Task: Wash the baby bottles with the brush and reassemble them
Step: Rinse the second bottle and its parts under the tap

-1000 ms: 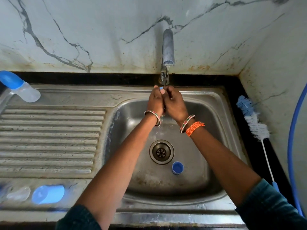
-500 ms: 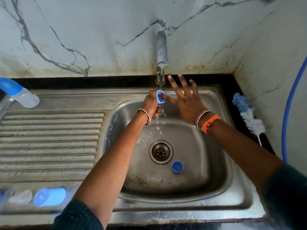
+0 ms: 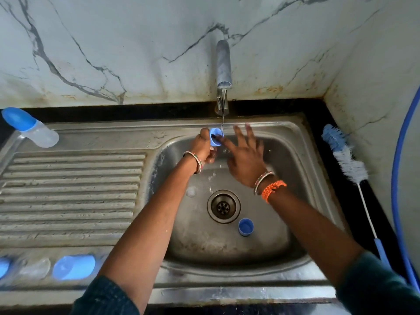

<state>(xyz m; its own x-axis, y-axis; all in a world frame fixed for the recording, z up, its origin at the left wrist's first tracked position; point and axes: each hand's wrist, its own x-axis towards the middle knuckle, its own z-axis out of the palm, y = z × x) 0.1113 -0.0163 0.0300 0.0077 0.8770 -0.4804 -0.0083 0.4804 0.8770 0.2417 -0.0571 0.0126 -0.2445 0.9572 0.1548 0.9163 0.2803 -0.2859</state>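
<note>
My left hand [image 3: 203,147] grips a small blue bottle ring [image 3: 215,137] under the thin stream from the tap [image 3: 223,64], over the steel sink basin [image 3: 293,169]. My right hand [image 3: 246,159] is beside it with fingers spread, its index finger reaching into the ring. A second blue ring [image 3: 245,227] stands on the basin floor, right of the drain [image 3: 223,206]. An assembled bottle with a blue cap [image 3: 30,127] lies at the back left of the drainboard. The bottle brush [image 3: 347,160] lies on the black counter to the right.
At the front left edge lie a blue cap [image 3: 73,267], a clear teat [image 3: 34,269] and another blue piece [image 3: 3,267], all blurred. A blue hose [image 3: 396,178] runs along the right wall. A small clear piece [image 3: 191,191] lies in the basin left of the drain.
My hands were pressed together under the tap a second ago. The right hand has since opened and spread its fingers, while the left keeps the blue ring under the running water.
</note>
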